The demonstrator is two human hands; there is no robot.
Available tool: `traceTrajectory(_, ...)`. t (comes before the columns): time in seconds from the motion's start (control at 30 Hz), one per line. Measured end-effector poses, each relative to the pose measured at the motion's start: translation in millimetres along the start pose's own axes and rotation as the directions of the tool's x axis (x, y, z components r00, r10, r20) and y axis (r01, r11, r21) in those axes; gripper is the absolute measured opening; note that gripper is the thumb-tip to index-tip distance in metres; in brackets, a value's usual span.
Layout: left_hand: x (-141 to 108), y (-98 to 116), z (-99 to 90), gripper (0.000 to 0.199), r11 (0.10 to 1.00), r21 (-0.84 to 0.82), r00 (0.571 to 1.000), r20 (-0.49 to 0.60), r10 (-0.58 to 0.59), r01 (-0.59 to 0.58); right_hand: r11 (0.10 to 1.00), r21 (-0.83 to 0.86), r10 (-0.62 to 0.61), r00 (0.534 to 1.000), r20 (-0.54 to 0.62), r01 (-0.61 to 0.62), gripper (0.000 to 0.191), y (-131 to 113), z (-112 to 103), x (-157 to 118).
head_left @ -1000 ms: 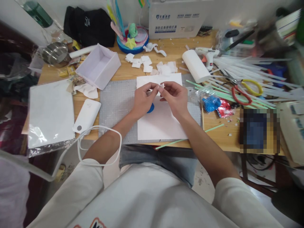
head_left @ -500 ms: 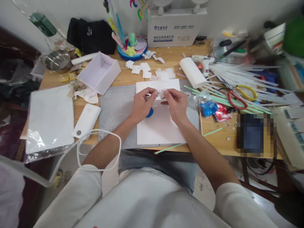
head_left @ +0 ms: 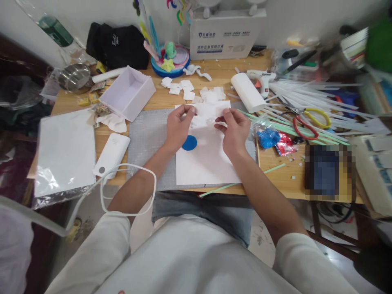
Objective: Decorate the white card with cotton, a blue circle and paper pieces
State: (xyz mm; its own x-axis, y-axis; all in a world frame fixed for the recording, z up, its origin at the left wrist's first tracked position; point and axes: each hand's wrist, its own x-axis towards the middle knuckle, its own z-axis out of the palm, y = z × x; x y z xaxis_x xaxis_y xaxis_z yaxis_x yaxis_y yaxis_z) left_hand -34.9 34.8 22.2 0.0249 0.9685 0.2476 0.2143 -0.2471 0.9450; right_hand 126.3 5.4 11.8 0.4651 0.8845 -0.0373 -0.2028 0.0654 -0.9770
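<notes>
A white sheet of paper (head_left: 203,167) lies on the grey cutting mat (head_left: 150,147), with a flat blue disc (head_left: 189,143) on its left part. Over the sheet's upper left my left hand (head_left: 179,128) is closed in a pinch, thumb against fingers. My right hand (head_left: 235,130) is to its right, thumb and forefinger pinched near the sheet's upper right corner, other fingers curled. Thin whitish scraps (head_left: 206,119) show between the hands. White against white, I cannot make out what either pinch holds.
Torn white paper squares (head_left: 183,87) lie beyond the sheet. A lilac box (head_left: 128,96) and white power bank (head_left: 112,155) stand left. Scissors (head_left: 306,118), a glue gun (head_left: 263,83), white strips (head_left: 318,96) and a blue packet (head_left: 268,139) crowd the right. A white cable (head_left: 154,192) loops over my left forearm.
My hands have moved apart, the left to the left and the right to the right. The blue disc, mostly hidden before, now shows nearly whole.
</notes>
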Motion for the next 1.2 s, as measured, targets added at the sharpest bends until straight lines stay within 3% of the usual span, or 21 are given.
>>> traceTrajectory(0.07,14.5,5.2,-2.7,0.020,0.996,0.081,0.999,0.012,0.047,-0.047,1.000,-0.016,-0.021,1.000,-0.020,0.021,0.033,0.5,-3.1,5.0)
traceTrajectory(0.17,45.3,11.3,0.0,0.015,0.970,0.201,0.984,0.138,0.113,-0.139,0.999,-0.039,-0.032,0.999,-0.020,0.031,0.035,0.6,-5.1,8.7)
traceTrajectory(0.33,95.5,-0.4,23.8,0.013,0.865,0.440,0.939,0.331,0.095,-0.242,0.999,-0.021,-0.048,0.998,-0.040,0.047,0.034,0.3,-2.8,6.8)
traceTrajectory(0.53,111.9,-22.2,44.8,0.016,0.793,0.569,0.944,0.328,0.021,-0.216,0.999,-0.037,-0.041,0.999,-0.024,0.041,0.035,0.8,-4.0,8.4)
traceTrajectory(0.73,96.3,-2.1,33.1,0.016,0.742,0.627,0.962,0.260,0.087,-0.237,0.999,-0.044,-0.023,1.000,0.003,0.023,0.032,0.2,-3.2,8.4)
traceTrajectory(0.87,55.9,21.8,15.2,0.017,0.866,0.425,0.951,0.265,0.160,-0.264,0.999,-0.039,-0.017,0.998,0.061,0.019,0.027,-4.7,-1.3,1.9)
traceTrajectory(1.03,9.3,20.1,4.7,0.020,0.993,0.100,0.960,0.279,0.033,-0.063,0.989,-0.080,-0.108,0.976,0.190,0.125,0.021,-12.6,2.7,-11.8)
traceTrajectory(1.2,-0.1,2.7,6.9,0.014,0.978,-0.151,0.959,0.265,-0.100,0.144,0.968,-0.162,-0.149,0.957,0.249,0.193,0.026,-13.5,4.5,-19.4)
